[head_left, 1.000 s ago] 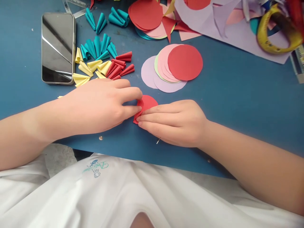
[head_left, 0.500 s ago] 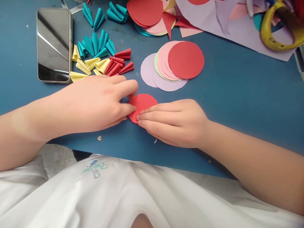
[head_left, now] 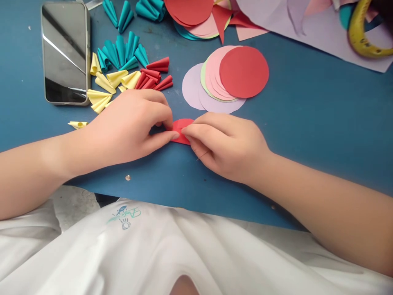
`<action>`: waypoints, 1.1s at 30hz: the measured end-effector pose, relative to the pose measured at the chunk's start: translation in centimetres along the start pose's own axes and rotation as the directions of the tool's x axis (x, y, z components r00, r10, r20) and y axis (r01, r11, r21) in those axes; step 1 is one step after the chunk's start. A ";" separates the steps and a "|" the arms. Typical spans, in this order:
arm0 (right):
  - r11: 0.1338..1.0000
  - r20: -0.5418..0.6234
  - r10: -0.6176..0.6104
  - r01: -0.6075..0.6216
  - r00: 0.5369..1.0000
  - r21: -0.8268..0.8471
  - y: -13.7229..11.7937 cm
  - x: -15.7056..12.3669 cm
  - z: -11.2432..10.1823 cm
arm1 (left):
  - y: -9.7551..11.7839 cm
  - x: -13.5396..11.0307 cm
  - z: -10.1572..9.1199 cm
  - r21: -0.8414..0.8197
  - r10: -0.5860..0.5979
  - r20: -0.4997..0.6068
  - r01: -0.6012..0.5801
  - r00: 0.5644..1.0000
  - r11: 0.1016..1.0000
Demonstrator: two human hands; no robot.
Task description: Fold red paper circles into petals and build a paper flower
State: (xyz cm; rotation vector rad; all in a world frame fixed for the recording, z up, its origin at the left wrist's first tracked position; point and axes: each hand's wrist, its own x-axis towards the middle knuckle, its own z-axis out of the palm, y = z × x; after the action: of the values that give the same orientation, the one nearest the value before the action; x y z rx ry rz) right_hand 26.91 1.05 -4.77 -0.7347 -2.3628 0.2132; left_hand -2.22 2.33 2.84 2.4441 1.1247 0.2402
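Note:
A small red paper circle point(head_left: 181, 131) lies partly folded on the blue table point(head_left: 322, 123), pinched between both hands. My left hand point(head_left: 129, 123) grips its left edge with thumb and fingertips. My right hand point(head_left: 227, 143) presses and pinches its right side, fingers closed. Most of the paper is hidden under the fingers. A thin pin point(head_left: 202, 155) shows under my right hand.
A stack of paper circles with a red one on top point(head_left: 244, 71) lies just beyond the hands. Folded teal point(head_left: 123, 53), yellow point(head_left: 104, 84) and red cones point(head_left: 155, 76) sit to the left beside a phone point(head_left: 65, 53). Paper scraps point(head_left: 307, 24) and a yellow tape ring point(head_left: 364, 37) lie at the back.
The red circle, flat before, has been folded smaller. Both hands moved up the table and closed tighter on it.

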 end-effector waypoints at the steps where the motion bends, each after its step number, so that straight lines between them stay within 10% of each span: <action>1: 1.000 0.009 0.012 -0.011 1.000 -0.008 -0.1 0.1 0.0 | 0.0 0.0 0.1 0.002 -0.006 -0.013 0.006 1.000 1.000; 11: 0.995 -0.070 -0.022 0.015 0.997 -0.097 0.0 0.1 -0.2 | -0.1 0.4 0.8 0.031 -0.042 -0.015 0.043 0.999 0.999; 18: 0.990 0.150 0.118 -0.105 0.982 -0.095 0.3 -0.3 -0.7 | 0.0 0.5 0.9 0.014 -0.053 -0.033 0.054 0.998 0.998; 33: 0.997 -0.084 -0.020 0.013 0.996 -0.081 0.7 0.0 -0.1 | 0.0 0.3 0.7 0.030 -0.045 -0.019 0.046 0.999 0.999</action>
State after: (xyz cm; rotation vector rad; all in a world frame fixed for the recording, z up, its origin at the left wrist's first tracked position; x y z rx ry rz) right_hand 27.24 1.64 -4.91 -0.7476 -2.3073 0.0783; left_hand -1.79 2.35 2.19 2.4440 1.1987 0.2338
